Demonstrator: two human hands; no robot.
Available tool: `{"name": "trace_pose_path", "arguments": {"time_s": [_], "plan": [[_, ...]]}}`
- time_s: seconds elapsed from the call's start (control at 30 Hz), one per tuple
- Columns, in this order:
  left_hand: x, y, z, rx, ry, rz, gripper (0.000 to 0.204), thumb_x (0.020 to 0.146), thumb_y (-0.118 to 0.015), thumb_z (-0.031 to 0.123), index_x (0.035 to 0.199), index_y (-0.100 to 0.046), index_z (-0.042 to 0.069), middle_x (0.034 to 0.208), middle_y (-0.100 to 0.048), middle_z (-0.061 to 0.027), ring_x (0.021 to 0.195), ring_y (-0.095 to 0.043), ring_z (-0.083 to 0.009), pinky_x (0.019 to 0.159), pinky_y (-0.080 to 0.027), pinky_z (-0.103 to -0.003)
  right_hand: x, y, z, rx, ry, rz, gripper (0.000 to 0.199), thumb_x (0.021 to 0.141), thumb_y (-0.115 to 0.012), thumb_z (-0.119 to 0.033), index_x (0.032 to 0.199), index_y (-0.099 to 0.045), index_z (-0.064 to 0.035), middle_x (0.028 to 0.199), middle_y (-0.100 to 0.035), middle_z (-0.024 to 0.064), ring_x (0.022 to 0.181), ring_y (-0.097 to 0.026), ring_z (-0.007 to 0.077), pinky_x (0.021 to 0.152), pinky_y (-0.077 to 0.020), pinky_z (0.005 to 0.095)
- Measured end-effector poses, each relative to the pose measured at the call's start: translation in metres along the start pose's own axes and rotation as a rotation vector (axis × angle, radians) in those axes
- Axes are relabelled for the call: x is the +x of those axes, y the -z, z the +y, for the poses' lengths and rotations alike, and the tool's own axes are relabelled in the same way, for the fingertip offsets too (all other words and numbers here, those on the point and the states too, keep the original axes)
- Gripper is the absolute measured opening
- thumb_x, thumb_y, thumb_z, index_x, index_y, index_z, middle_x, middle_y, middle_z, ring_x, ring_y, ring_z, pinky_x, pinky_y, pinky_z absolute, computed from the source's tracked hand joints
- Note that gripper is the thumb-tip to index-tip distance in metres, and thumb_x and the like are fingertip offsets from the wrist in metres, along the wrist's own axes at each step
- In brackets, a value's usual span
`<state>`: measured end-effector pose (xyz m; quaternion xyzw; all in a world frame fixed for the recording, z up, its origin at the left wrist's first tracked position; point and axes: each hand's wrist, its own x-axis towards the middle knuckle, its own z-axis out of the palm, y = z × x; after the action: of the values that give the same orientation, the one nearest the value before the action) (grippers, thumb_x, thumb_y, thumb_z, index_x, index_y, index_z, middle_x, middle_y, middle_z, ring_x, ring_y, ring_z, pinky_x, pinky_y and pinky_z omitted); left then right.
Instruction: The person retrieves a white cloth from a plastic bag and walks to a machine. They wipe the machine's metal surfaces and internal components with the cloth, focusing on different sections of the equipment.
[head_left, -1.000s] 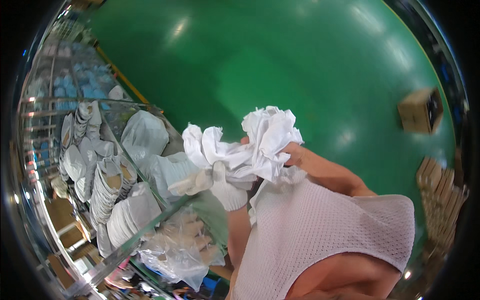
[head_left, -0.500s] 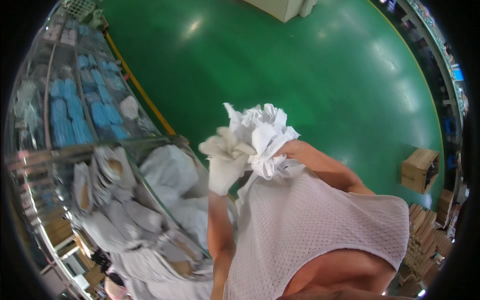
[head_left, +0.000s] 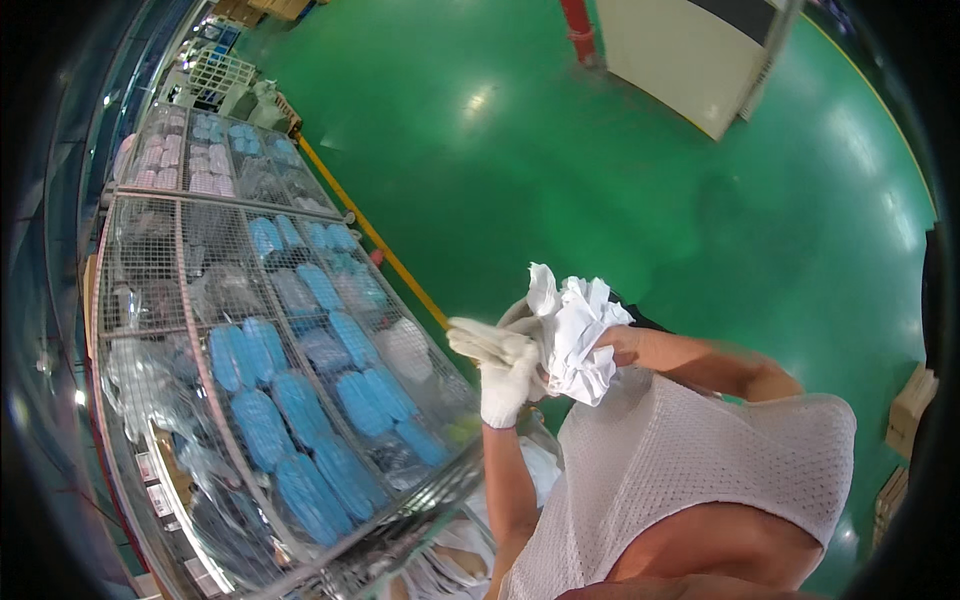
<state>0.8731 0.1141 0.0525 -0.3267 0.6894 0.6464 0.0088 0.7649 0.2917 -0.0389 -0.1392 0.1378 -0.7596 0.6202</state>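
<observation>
A bunch of crumpled white sheets (head_left: 585, 340), thin like paper or cloth, is held in front of my chest. My right hand (head_left: 622, 345) is closed on the bunch, its fingers mostly hidden by the white folds. Just left of the bunch is my left hand (head_left: 503, 365) in an off-white knitted glove, its fingers stretched out to the left and close together. A pale glove-like part shows between the left hand and the sheets; I cannot tell whether it is the thumb or a separate glove.
On my left stands a wire mesh rack (head_left: 180, 270) with bagged blue slippers (head_left: 300, 420) and pink ones farther off. Below it lie white pieces (head_left: 460, 560). A pale cabinet (head_left: 680, 60) stands ahead on the green floor (head_left: 480, 180), a cardboard box (head_left: 910, 410) at right.
The view has turned and moved, so the mesh rack fills more of the left side and more of the cabinet shows. My left hand's fingers have straightened beside the white bunch.
</observation>
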Motion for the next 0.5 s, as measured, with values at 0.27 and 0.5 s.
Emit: {"name": "trace_pose_path", "arguments": {"time_s": [0.27,0.5], "plan": [[0.255,0.126,0.059,-0.981,-0.406,0.251,0.038,0.1,-0.053,0.031,0.131,-0.052,0.009,0.136,-0.054,-0.0138,0.113,-0.057,-0.0272,0.089,-0.051,-0.038,0.305,0.066,-0.143,0.137,0.027,-0.218,0.074,0.079,-0.078,-0.017,0.143,-0.042,-0.0055,0.131,-0.058,0.0139,0.121,-0.058,0.0273,0.104,-0.0467,0.0426],[0.488,0.251,0.074,-0.961,-0.132,0.527,0.016,0.099,-0.059,0.021,0.109,-0.06,0.008,0.094,-0.065,-0.0093,0.067,-0.058,-0.0165,0.057,-0.05,-0.029,0.486,0.203,-0.278,0.258,0.162,0.174,0.055,0.086,-0.062,-0.019,0.135,-0.049,0.0024,0.126,-0.061,0.0171,0.116,-0.061,0.0321,0.105,-0.0469,0.0458]]}}
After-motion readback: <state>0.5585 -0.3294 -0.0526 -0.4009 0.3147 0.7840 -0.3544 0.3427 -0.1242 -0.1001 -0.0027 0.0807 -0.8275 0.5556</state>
